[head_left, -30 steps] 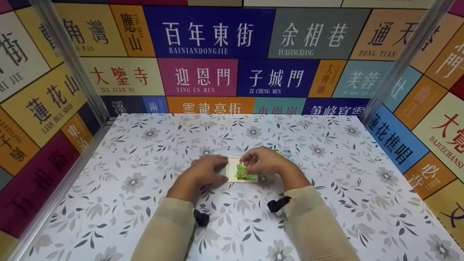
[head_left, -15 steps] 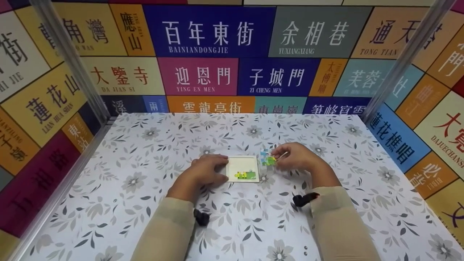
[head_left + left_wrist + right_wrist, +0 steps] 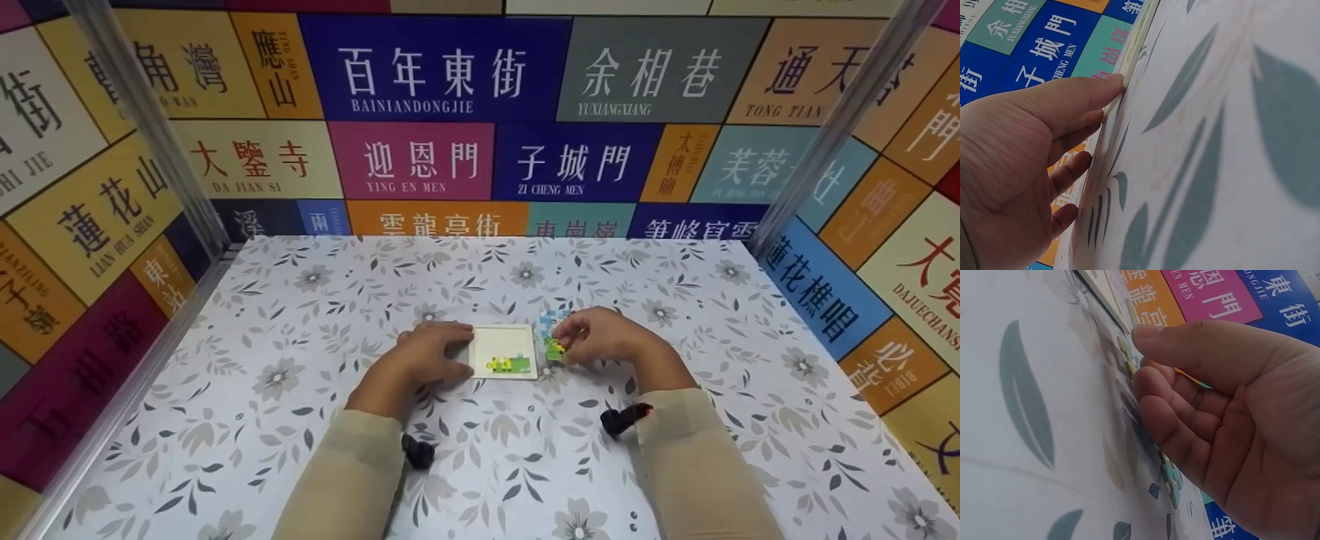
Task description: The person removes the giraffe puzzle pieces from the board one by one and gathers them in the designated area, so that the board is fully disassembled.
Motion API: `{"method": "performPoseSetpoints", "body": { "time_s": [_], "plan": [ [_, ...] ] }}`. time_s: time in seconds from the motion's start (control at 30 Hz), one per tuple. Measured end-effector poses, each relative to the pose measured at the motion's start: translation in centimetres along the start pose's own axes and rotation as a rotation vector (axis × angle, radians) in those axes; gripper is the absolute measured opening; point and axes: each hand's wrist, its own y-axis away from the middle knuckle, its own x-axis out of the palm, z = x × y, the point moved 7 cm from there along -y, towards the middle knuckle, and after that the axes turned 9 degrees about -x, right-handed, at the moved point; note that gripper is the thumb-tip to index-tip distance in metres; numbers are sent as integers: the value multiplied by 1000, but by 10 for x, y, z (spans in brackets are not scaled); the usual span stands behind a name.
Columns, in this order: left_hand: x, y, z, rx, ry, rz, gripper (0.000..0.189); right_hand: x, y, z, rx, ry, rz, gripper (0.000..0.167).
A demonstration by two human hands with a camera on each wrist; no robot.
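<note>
A pale square puzzle tray (image 3: pixel 504 339) lies on the table, with green and yellow jigsaw pieces (image 3: pixel 508 364) in its near right part. My left hand (image 3: pixel 429 354) holds the tray's left edge, thumb at the near corner and fingers at the far one; in the left wrist view the thumb (image 3: pixel 1089 93) touches that edge. Right of the tray, my right hand (image 3: pixel 604 337) has its thumb and curled fingers at a green-and-yellow jigsaw piece (image 3: pixel 554 352). That piece (image 3: pixel 1126 357) lies low by the thumb tip in the right wrist view; the index fingertip is hidden there.
Blue and white jigsaw pieces (image 3: pixel 547 321) lie just beyond the right fingers, partly covered by them. A floral cloth (image 3: pixel 495 465) covers the table. Walls with coloured sign panels (image 3: pixel 420 157) enclose the back and sides.
My right hand has moved from over the tray to the right with the green-and-yellow piece, which then slid a little nearer to me. The left hand stays at the tray.
</note>
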Motion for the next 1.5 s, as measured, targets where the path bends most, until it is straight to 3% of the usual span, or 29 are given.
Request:
{"method": "performPoseSetpoints", "body": {
  "time_s": [0.6, 0.83, 1.2, 1.5],
  "plan": [
    [1, 0, 1, 2, 17, 2, 66, 4, 0, -1, 21, 7, 39, 44],
    [1, -1, 1, 1, 12, 1, 67, 1, 2, 7, 7, -14, -12, 43],
    [-1, -2, 2, -6, 22, 3, 67, 17, -9, 36, -18, 31, 38, 43],
    [0, -1, 0, -3, 10, -1, 68, 44, -28, 67, -75, 89, 72, 41]
  ]
}}
